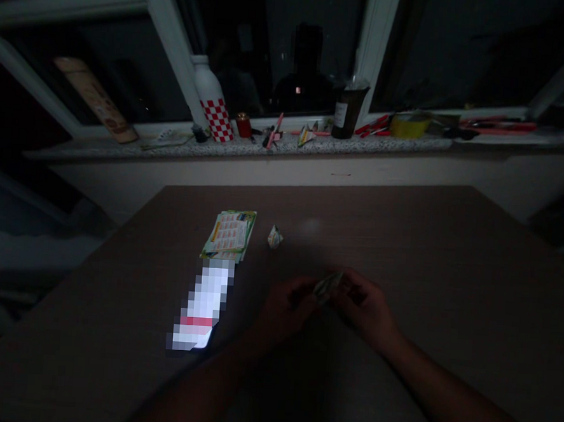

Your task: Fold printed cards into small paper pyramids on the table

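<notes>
Over the dark wooden table [427, 258], a small folded piece of printed paper [327, 287] is pinched between both hands. My left hand [289, 306] grips its left end, thumb toward me. On its right end the fingers of my right hand [365, 302] are closed. Dim light hides the paper's exact folds. Beyond my left hand stands a small folded paper shape [274, 237], pointed at the top. A stack of printed leaflets [229, 234] lies to its left. Nearer me is a lit phone [202, 308], its screen blurred out.
Along the granite windowsill [161, 153] behind the table stand a red-and-white checkered bottle [215, 102], a tan cylinder [95, 101], a small red jar [243, 125], a dark cup [349, 110], another folded paper [306, 136] and a yellow roll [410, 125].
</notes>
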`<state>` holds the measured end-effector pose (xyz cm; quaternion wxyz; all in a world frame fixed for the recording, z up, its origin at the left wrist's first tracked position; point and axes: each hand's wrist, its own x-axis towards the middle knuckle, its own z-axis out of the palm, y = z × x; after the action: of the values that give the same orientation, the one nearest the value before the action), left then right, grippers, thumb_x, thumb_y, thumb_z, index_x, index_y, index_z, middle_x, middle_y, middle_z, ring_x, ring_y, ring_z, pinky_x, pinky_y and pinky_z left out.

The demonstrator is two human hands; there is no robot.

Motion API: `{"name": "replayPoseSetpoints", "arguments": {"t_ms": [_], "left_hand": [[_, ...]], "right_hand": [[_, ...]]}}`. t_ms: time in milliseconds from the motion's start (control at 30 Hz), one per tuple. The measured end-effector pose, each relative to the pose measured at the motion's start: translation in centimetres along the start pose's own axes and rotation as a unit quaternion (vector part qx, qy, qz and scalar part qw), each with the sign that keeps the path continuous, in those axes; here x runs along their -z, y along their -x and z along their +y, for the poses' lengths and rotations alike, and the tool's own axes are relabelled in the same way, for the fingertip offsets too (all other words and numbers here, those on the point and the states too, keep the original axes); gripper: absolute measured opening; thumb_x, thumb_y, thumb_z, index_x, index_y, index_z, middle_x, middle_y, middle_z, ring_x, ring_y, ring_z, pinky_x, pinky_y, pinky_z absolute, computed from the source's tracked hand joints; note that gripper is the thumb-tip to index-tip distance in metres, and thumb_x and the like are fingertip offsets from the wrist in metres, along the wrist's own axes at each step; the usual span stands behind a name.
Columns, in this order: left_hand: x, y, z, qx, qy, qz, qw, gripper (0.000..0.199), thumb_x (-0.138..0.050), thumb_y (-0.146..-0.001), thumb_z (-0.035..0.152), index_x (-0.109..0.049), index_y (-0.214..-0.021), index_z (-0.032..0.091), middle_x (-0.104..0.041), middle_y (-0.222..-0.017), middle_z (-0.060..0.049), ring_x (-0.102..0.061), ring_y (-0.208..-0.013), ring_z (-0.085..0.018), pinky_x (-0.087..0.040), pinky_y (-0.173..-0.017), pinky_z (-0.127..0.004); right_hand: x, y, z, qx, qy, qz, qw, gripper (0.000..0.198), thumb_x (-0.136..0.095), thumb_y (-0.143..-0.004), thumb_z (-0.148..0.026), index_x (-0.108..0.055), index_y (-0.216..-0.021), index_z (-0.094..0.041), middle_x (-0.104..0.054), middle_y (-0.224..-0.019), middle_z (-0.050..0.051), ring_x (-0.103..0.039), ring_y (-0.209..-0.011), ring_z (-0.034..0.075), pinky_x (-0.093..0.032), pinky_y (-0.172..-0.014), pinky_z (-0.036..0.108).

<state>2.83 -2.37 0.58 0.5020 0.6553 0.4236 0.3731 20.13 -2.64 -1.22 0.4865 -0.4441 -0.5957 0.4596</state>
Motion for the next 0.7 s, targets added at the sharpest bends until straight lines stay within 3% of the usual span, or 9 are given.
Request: {"name": "replayPoseSetpoints", "arguments": {"t_ms": [133,233,500,700], "left_hand": [[-0.4,-0.2,0.1,0.006,-0.109,0.034,0.993,0.025,-0.055,-0.081,0.022,-0.066,-0.103,0.017,-0.071,-0.097,-0.004,-0.064,-0.088,-0.02,-0.047,-0.079,-0.028],[-0.6,-0.3,0.1,0.026,-0.153,0.041,0.987,0.025,-0.052,-0.083,0.027,-0.068,-0.099,0.018,-0.071,-0.092,-0.004,-0.065,-0.081,-0.019,-0.047,-0.074,-0.027],[-0.5,-0.7,-0.4,0.067,-0.171,0.056,0.981,0.027,-0.047,-0.085,0.033,-0.067,-0.091,0.016,-0.069,-0.081,-0.004,-0.063,-0.073,-0.018,-0.044,-0.065,-0.026],[-0.7,-0.6,-0.4,0.07,-0.196,0.076,0.975,0.027,-0.047,-0.084,0.033,-0.066,-0.084,0.015,-0.066,-0.073,-0.003,-0.059,-0.065,-0.017,-0.04,-0.059,-0.025]], "right_hand": [[-0.2,0.0,-0.4,0.052,0.195,-0.019,0.979,0.041,-0.052,-0.08,-0.02,-0.053,-0.121,-0.017,-0.069,-0.088,0.007,-0.064,-0.072,0.017,-0.051,-0.065,0.029],[-0.6,-0.1,-0.9,0.07,0.27,-0.037,0.96,0.045,-0.05,-0.079,-0.017,-0.05,-0.124,-0.016,-0.069,-0.092,0.008,-0.064,-0.071,0.017,-0.051,-0.065,0.03],[-0.9,-0.6,-0.9,0.039,0.27,-0.029,0.962,0.044,-0.053,-0.08,-0.022,-0.045,-0.124,-0.02,-0.07,-0.086,0.005,-0.067,-0.074,0.019,-0.051,-0.066,0.031],[-1.2,-0.5,-1.3,0.016,0.258,0.015,0.966,0.022,-0.056,-0.077,-0.022,-0.046,-0.097,-0.02,-0.065,-0.073,0.001,-0.064,-0.064,0.017,-0.046,-0.056,0.025]]}}
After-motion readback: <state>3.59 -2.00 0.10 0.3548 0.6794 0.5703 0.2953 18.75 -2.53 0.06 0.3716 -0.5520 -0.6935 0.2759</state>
